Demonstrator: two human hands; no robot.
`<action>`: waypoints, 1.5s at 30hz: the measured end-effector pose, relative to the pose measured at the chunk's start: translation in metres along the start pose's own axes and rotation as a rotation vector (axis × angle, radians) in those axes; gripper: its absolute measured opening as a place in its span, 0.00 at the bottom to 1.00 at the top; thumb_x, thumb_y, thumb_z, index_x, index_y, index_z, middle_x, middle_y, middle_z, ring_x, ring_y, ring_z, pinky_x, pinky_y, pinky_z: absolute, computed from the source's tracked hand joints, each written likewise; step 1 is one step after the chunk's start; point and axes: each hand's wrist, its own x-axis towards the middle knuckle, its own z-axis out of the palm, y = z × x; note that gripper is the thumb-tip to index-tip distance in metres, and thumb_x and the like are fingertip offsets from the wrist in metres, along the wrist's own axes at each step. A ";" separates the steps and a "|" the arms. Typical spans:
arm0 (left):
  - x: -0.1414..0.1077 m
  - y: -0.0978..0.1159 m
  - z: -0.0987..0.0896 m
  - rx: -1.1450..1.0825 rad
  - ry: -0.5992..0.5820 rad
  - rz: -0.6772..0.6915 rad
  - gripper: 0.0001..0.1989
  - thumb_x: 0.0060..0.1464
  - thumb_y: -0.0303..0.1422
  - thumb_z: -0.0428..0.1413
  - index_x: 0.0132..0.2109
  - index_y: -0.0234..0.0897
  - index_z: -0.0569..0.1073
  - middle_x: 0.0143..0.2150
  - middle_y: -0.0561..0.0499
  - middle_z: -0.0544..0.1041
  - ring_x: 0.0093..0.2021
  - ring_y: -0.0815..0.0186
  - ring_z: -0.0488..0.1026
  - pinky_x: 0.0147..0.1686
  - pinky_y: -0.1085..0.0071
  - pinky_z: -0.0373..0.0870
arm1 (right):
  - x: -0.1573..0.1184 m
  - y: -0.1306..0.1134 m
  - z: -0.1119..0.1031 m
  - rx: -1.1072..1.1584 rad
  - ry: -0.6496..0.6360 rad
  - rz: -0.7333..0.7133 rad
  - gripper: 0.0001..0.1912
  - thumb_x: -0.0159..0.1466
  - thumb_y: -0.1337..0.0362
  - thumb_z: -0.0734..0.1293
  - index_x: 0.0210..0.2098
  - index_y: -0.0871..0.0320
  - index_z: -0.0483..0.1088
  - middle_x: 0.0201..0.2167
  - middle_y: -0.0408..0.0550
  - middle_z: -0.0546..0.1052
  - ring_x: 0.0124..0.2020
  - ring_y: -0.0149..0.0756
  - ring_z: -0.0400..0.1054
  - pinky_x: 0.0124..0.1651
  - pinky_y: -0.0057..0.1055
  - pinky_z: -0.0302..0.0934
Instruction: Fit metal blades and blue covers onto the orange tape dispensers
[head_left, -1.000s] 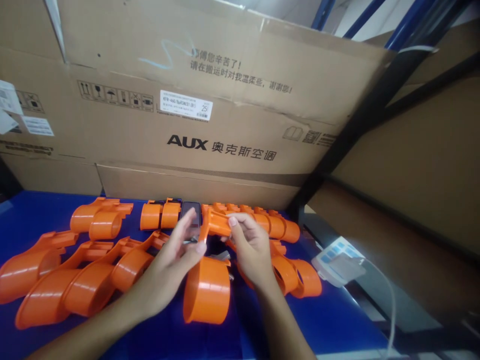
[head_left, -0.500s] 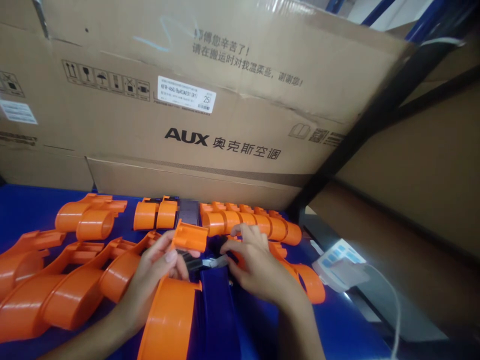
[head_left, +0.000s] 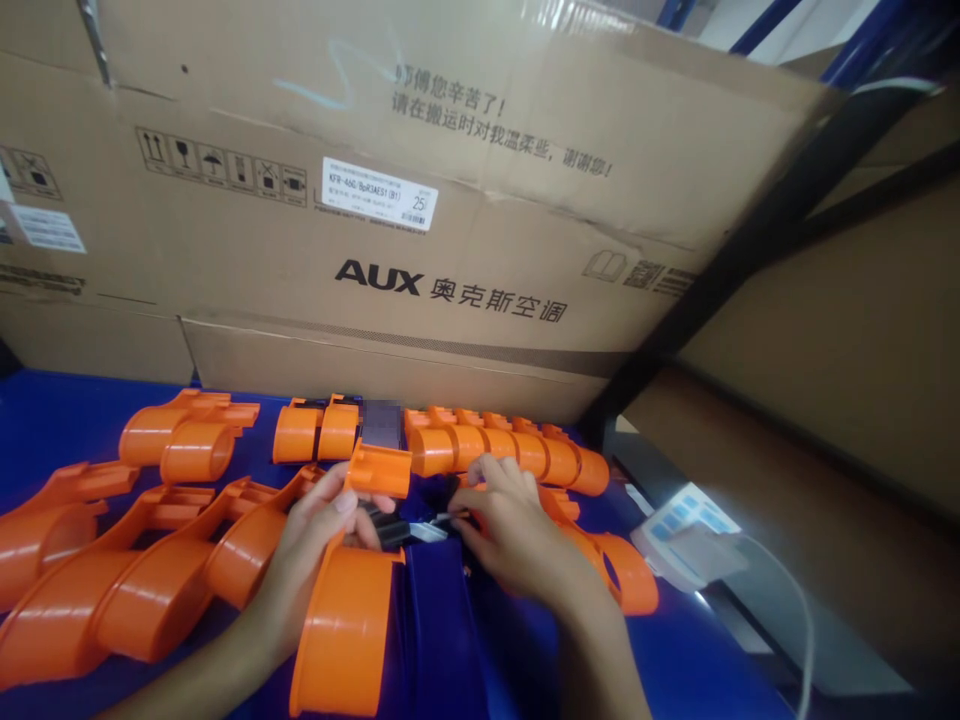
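Note:
My left hand (head_left: 311, 530) is closed around an orange plastic tape-dispenser-like part (head_left: 349, 625), its wide ring hanging down and its slotted end above my fingers. In the same hand sits a black-handled tool (head_left: 391, 533) with a shiny metal end pointing right, its exact kind unclear. My right hand (head_left: 517, 535) is just past the metal end, fingers curled together as if pinching; what lies between them is too small and hidden to name. Below both hands stands a dark blue upright piece (head_left: 442, 625).
Similar orange parts (head_left: 157, 595) lie at left, with a row (head_left: 495, 450) at the back. A large cardboard box (head_left: 420, 340) walls off the rear. A black post (head_left: 720, 250) and a white device with a cable (head_left: 682, 545) are at right. The surface is blue.
The orange part in my left hand has shifted slightly and its ring shows more upright. The metal end of the tool has tilted a little. The view has moved slightly.

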 end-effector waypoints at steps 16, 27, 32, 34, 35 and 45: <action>-0.003 -0.001 0.007 0.026 -0.016 0.081 0.21 0.60 0.50 0.63 0.48 0.38 0.76 0.24 0.54 0.76 0.24 0.69 0.70 0.27 0.76 0.62 | 0.013 -0.036 0.000 0.710 0.307 0.060 0.10 0.74 0.58 0.67 0.42 0.55 0.80 0.34 0.46 0.80 0.34 0.38 0.73 0.38 0.32 0.65; -0.004 -0.002 0.005 -0.097 -0.020 -0.011 0.22 0.58 0.47 0.66 0.51 0.38 0.77 0.24 0.54 0.76 0.21 0.70 0.67 0.23 0.76 0.58 | 0.016 -0.032 -0.003 0.726 0.322 0.085 0.09 0.73 0.60 0.67 0.41 0.55 0.78 0.34 0.45 0.77 0.37 0.38 0.71 0.42 0.32 0.63; -0.004 -0.002 0.007 -0.127 -0.007 -0.017 0.21 0.56 0.47 0.67 0.47 0.36 0.79 0.23 0.53 0.77 0.20 0.70 0.68 0.23 0.77 0.59 | 0.016 -0.031 -0.003 0.765 0.322 0.091 0.09 0.73 0.60 0.67 0.38 0.56 0.77 0.31 0.43 0.74 0.33 0.35 0.68 0.38 0.31 0.61; -0.003 -0.002 0.007 -0.116 0.000 -0.005 0.21 0.55 0.48 0.68 0.45 0.36 0.79 0.23 0.53 0.77 0.20 0.71 0.68 0.23 0.78 0.60 | 0.014 -0.031 -0.002 0.786 0.299 0.101 0.11 0.73 0.59 0.67 0.37 0.56 0.76 0.31 0.43 0.74 0.32 0.35 0.67 0.37 0.31 0.61; -0.002 -0.002 0.007 -0.111 0.006 0.002 0.21 0.55 0.48 0.68 0.45 0.36 0.79 0.22 0.53 0.77 0.20 0.71 0.68 0.24 0.78 0.60 | 0.014 -0.031 -0.001 0.795 0.287 0.108 0.12 0.73 0.58 0.67 0.37 0.56 0.76 0.31 0.44 0.74 0.32 0.35 0.67 0.37 0.31 0.61; 0.003 0.001 0.000 -0.026 -0.060 0.016 0.20 0.58 0.48 0.66 0.46 0.34 0.81 0.21 0.54 0.74 0.21 0.71 0.67 0.25 0.77 0.59 | 0.011 -0.029 0.005 0.885 0.228 0.173 0.14 0.73 0.54 0.67 0.37 0.56 0.75 0.33 0.45 0.74 0.34 0.36 0.67 0.38 0.31 0.62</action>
